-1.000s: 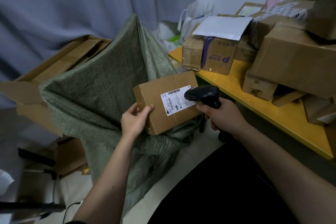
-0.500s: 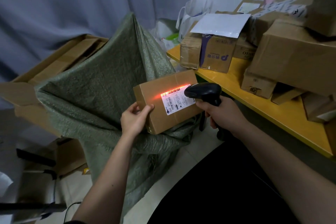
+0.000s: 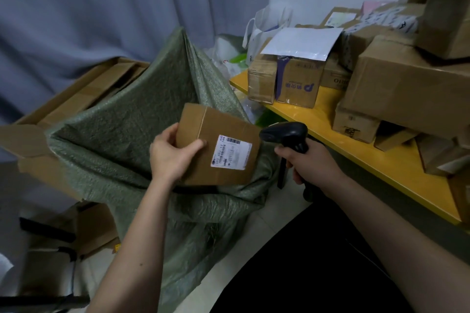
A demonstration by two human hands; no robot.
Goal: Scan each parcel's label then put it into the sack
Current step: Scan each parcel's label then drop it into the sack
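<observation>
Parcel (image 3: 218, 143) in left hand (image 3: 170, 157), above sack (image 3: 122, 134)

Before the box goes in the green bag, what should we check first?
1. Left hand holds the parcel firmly: ok.
2. Label scanned: cannot tell, no scanner light shows on it now.
3. Sack mouth open under the parcel: ok.
4. Scanner clear of the drop path, gripped in the right hand beside the parcel: ok.
5. Room inside the sack: cannot tell, its bottom is hidden.
</observation>
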